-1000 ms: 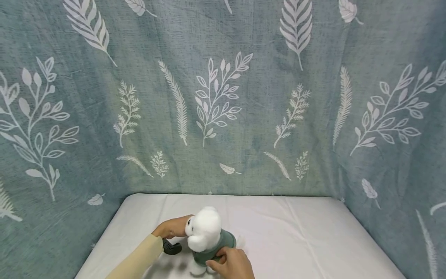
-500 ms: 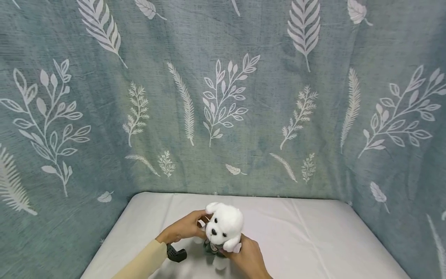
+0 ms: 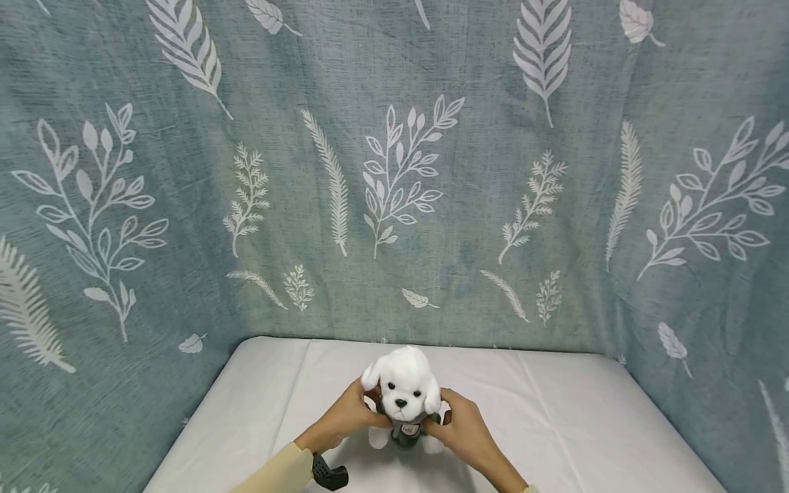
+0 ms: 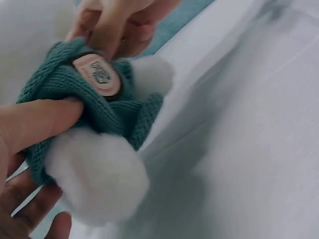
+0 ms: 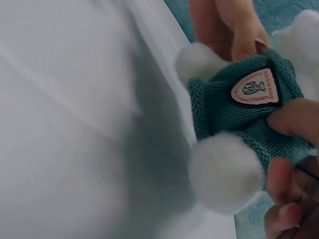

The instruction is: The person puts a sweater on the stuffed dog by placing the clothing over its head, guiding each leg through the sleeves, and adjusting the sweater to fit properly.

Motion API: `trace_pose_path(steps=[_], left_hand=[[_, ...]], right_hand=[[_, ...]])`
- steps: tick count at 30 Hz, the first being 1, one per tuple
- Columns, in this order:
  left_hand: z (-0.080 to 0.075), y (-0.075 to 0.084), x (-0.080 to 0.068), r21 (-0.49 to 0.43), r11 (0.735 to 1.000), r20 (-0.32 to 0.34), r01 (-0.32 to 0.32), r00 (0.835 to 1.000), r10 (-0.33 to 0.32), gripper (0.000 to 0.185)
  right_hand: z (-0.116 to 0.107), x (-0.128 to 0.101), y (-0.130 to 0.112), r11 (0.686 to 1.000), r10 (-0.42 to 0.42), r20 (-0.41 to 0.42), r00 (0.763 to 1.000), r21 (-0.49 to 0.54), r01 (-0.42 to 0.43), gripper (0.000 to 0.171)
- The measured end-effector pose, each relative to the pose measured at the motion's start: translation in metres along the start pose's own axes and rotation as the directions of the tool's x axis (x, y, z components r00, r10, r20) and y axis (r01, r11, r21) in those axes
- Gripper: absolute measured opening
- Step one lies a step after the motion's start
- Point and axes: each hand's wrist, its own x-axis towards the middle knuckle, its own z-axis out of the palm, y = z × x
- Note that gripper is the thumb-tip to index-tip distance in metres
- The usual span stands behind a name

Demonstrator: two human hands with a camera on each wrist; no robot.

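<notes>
A white plush dog (image 3: 405, 387) faces the head camera, its floppy ears hanging beside dark eyes and nose. It wears a green knitted sweater (image 4: 55, 74) with an oval patch (image 5: 255, 89) on the chest. My left hand (image 3: 353, 413) grips the dog's body from the left, thumb on the sweater front. From the other side my right hand (image 3: 464, 426) holds it too, its thumb pressing the knit near the patch. The round white paws (image 5: 227, 172) stick out below the sweater. Most of the fingers behind the body are hidden in the head view.
A white cloth-covered table (image 3: 542, 438) lies under the dog, with a shadow below it. Behind and on both sides hangs a blue-green curtain (image 3: 456, 301) with white leaf prints. A black device (image 3: 329, 474) sits at my left wrist, by the cream sleeve (image 3: 280, 472).
The dog has turned from facing left to facing the camera and stands more upright. My right hand has moved from the sweater's lower side to the dog's right flank in view.
</notes>
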Motion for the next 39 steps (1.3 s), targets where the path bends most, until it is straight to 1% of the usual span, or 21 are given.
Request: trace_pose_path(steps=[2,4,8,13,15,18,22,24,26,31,35,39], left_hand=[[0.005,-0.001,-0.001,-0.013,1.000,-0.014,-0.009,1.000,0.009,0.062],[0.009,-0.003,-0.001,-0.032,0.999,-0.013,-0.024,1.000,0.023,0.065],[0.015,-0.002,0.001,-0.051,0.998,-0.021,-0.042,0.999,0.041,0.077],[0.022,0.000,0.007,-0.010,0.999,-0.049,-0.039,0.998,0.039,0.083],[0.024,-0.001,0.009,0.013,0.999,-0.055,-0.033,0.998,0.033,0.086],[0.027,-0.004,0.011,0.049,0.999,-0.052,-0.003,0.999,0.006,0.082],[0.031,-0.008,0.014,0.084,0.996,-0.048,0.011,0.999,-0.007,0.080],[0.033,-0.009,0.015,0.098,0.995,-0.050,0.003,0.999,0.002,0.081],[0.034,-0.010,0.016,0.103,0.995,-0.052,-0.006,0.999,0.011,0.087],[0.037,-0.011,0.018,0.105,0.994,-0.035,-0.022,0.999,0.026,0.091],[0.038,-0.010,0.019,0.108,0.994,-0.018,-0.027,0.999,0.029,0.089],[0.039,-0.011,0.018,0.098,0.995,-0.017,-0.030,0.999,0.032,0.088]], right_hand=[[-0.004,0.002,0.003,1.000,-0.010,0.016,1.000,0.013,0.010,0.046],[-0.006,0.003,0.005,1.000,-0.020,0.024,0.999,0.014,0.020,0.044],[-0.007,0.004,0.011,1.000,-0.030,-0.005,1.000,0.009,0.030,0.042],[-0.007,0.003,0.018,1.000,-0.011,-0.054,0.998,0.003,0.011,0.035],[-0.007,0.002,0.021,1.000,-0.005,-0.061,0.998,0.002,0.005,0.035],[-0.007,0.000,0.025,1.000,0.006,-0.070,0.998,-0.006,-0.006,0.038],[-0.008,-0.001,0.029,0.999,0.028,-0.068,0.997,-0.024,-0.030,0.039],[-0.008,-0.001,0.031,0.999,0.036,-0.066,0.997,-0.033,-0.039,0.038],[-0.008,-0.001,0.032,0.998,0.044,-0.060,0.997,-0.035,-0.047,0.035],[-0.008,-0.002,0.035,0.996,0.066,-0.062,0.996,-0.057,-0.069,0.028],[-0.007,-0.003,0.038,0.995,0.077,-0.063,0.995,-0.062,-0.081,0.027],[-0.007,-0.003,0.041,0.995,0.076,-0.065,0.995,-0.066,-0.080,0.027]])
